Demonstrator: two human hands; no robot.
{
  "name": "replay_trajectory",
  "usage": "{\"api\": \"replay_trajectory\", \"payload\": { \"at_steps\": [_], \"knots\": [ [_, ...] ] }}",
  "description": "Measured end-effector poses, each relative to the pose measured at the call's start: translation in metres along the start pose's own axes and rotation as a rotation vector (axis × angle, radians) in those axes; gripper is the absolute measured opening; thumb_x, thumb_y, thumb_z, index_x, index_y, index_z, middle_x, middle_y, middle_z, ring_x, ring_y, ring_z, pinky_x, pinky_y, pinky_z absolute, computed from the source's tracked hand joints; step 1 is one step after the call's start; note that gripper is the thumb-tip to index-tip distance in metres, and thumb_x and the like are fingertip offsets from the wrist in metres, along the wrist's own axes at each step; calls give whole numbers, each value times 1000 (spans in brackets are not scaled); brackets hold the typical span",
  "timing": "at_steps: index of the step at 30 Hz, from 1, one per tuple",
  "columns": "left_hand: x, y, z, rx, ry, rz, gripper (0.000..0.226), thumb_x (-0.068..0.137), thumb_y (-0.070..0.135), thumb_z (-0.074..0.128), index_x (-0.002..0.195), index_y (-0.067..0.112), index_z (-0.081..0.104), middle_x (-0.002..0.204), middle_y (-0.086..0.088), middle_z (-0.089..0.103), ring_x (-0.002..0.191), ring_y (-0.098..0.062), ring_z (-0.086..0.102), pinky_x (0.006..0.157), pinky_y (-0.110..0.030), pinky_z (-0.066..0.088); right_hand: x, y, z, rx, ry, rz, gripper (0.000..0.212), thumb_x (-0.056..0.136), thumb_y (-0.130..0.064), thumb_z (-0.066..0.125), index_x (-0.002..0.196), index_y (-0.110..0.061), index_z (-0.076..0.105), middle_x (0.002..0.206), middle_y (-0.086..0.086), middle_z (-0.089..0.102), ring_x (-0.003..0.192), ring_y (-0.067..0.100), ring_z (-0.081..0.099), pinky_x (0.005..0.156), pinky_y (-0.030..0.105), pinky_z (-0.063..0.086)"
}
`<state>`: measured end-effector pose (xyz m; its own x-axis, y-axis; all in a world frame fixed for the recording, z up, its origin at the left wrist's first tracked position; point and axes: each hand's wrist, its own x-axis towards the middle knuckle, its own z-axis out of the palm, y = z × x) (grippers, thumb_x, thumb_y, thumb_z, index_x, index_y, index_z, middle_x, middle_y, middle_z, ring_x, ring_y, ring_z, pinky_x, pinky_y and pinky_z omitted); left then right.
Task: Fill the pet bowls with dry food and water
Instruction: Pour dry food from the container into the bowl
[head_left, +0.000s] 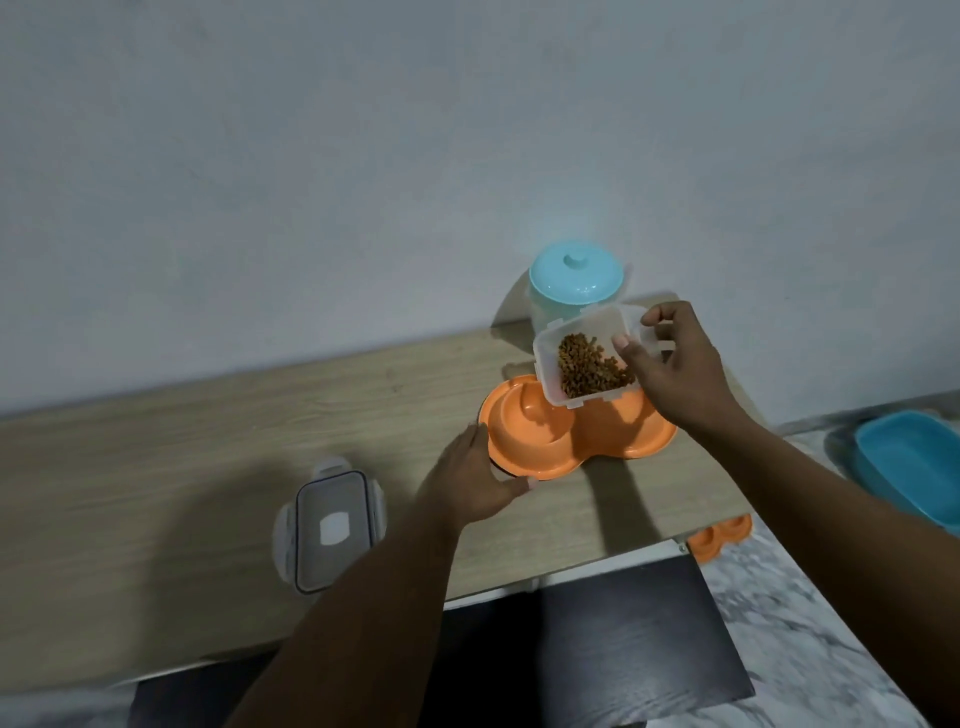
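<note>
An orange double pet bowl (524, 431) sits on the wooden table (208, 441) near its right end. Its left well looks empty; the right well is mostly hidden. My right hand (675, 369) holds a clear plastic container (556, 353) of brown dry kibble (589, 366), tilted above the bowl. My left hand (475, 475) rests against the bowl's left rim, steadying it. The container's clear lid (330, 527) with side clips lies flat on the table to the left.
A light blue lidded jar (574, 283) stands against the wall behind the bowl. On the marble floor at right lie a blue tray (909, 467) and another orange bowl (719, 540) partly under the table. A dark mat (597, 649) lies below the table's front edge.
</note>
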<state>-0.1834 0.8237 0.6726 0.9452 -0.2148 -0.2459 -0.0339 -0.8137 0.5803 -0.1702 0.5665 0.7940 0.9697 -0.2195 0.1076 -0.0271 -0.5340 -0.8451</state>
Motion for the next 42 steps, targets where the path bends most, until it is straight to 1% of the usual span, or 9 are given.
{"api": "replay_trajectory", "payload": {
  "at_steps": [2,4,8,12,15,20,28,34,42],
  "knots": [
    [-2,-5,2,65,-53,8,111,63,80,62,150,24,24,156,0,32,144,-20,29,117,-42,30,-1,-2,7,-42,-27,-11,37,88,-47,69,111,-29,46,116,1,58,98,27,62,78,42,55],
    [0,-10,3,102,-71,-1,111,69,73,64,154,21,15,162,-2,20,150,-21,18,120,-42,23,-4,-5,11,-74,-59,-22,41,84,-57,67,110,-35,44,116,1,58,96,29,63,77,48,58],
    [3,-13,5,116,4,-6,91,72,67,63,146,25,31,152,-1,41,140,-22,38,109,-46,40,-9,-11,17,-93,-73,-47,47,77,-69,61,109,-40,42,119,0,58,102,30,63,82,54,57],
    [2,-8,5,136,39,-11,81,75,58,68,142,23,37,150,-4,44,137,-25,42,107,-49,42,-11,-15,21,-129,-65,-90,43,82,-61,65,111,-38,42,115,-5,56,102,28,63,80,54,58],
    [2,-8,6,130,50,-18,81,75,57,70,141,23,38,148,-4,45,134,-26,46,104,-48,44,-13,-18,22,-146,-49,-121,43,84,-58,65,113,-34,43,113,-8,54,103,27,62,81,55,56],
    [2,-4,3,150,81,-22,68,76,57,70,128,22,47,140,-4,53,123,-27,54,95,-46,49,-13,-16,22,-167,-42,-152,43,86,-54,67,114,-31,43,113,-7,53,97,27,62,78,55,56],
    [0,4,-1,134,79,-41,72,77,52,74,136,21,46,142,-4,53,126,-28,53,98,-44,46,-13,-13,26,-190,-46,-171,44,86,-50,69,116,-29,45,117,-4,56,99,25,61,74,45,56],
    [-4,9,-4,132,71,-77,72,77,53,74,136,24,45,145,-3,50,128,-28,52,99,-46,47,-13,-14,27,-195,-43,-170,45,87,-47,70,117,-25,45,122,0,57,104,26,59,79,49,57],
    [-6,13,-8,145,59,-95,76,78,52,73,141,23,41,150,-4,44,133,-29,48,102,-45,44,-15,-14,31,-196,-47,-186,47,86,-51,69,118,-28,43,124,4,59,102,26,60,75,53,58]
  ]
}}
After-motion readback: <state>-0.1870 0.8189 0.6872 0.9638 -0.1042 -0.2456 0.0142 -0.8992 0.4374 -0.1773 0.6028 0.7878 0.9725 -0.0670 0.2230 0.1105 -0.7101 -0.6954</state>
